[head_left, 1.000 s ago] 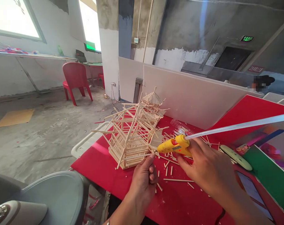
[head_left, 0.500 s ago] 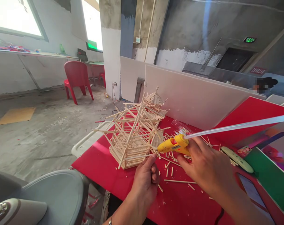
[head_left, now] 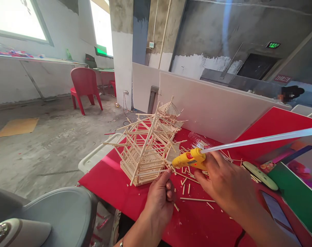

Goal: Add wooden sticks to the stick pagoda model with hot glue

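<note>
My right hand [head_left: 228, 181] is closed around a yellow hot glue gun [head_left: 189, 159]. A long translucent glue stick [head_left: 261, 138] juts from the back of the gun towards the right edge. The nozzle points left and down, right by the thumb tip of my left hand [head_left: 159, 195]. That hand is pinched on a thin wooden stick [head_left: 159, 170], whose far end lies against the model's front edge. The open-framed wooden stick model [head_left: 142, 151] stands on the red tabletop [head_left: 114, 187], with a finished-looking roofed tower [head_left: 169, 109] behind it.
Cut sticks [head_left: 197, 199] lie scattered on the red surface. To the right are a green oblong case [head_left: 261, 175], a phone [head_left: 279, 212] and a green board [head_left: 297, 195]. White panels [head_left: 207, 103] stand behind. A round grey stool [head_left: 65, 212] is at lower left; another person's head shows far right.
The glue gun and my right hand have shifted very slightly left. My left hand and the model stay in place.
</note>
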The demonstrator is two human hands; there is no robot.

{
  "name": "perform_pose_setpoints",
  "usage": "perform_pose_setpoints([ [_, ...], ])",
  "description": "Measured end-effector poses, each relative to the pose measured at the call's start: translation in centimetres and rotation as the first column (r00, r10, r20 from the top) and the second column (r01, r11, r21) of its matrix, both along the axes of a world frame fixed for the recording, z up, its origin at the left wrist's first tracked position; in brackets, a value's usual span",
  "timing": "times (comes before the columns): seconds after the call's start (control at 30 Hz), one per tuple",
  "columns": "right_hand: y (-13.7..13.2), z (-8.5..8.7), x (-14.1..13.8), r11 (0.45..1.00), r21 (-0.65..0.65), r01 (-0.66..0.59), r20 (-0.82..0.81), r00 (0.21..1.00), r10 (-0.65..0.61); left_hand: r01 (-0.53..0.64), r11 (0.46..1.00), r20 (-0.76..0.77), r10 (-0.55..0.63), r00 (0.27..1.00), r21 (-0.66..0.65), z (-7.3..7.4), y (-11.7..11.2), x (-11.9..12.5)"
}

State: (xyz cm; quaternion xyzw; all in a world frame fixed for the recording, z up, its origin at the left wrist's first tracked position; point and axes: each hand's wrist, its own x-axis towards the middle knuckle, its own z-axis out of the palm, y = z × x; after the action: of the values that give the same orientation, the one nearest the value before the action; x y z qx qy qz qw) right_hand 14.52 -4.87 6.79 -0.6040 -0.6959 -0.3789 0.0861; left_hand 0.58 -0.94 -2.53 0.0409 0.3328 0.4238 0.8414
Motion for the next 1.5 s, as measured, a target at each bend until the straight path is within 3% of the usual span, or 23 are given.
perform_pose_setpoints([
  [1.37, -0.64, -0.31, 0.57, 1.0, 0.024, 0.014, 0.039, 0.999, -0.015, -0.032, 0.996, -0.008, 0.032, 0.999, -0.08, 0.81, -0.17, 0.27],
  [1.5, -0.83, -0.38, 0.77, 0.999, 0.029, 0.014, 0.037, 0.999, -0.015, -0.059, 0.998, -0.038, 0.059, 0.998, -0.01, 0.68, -0.51, 0.24],
])
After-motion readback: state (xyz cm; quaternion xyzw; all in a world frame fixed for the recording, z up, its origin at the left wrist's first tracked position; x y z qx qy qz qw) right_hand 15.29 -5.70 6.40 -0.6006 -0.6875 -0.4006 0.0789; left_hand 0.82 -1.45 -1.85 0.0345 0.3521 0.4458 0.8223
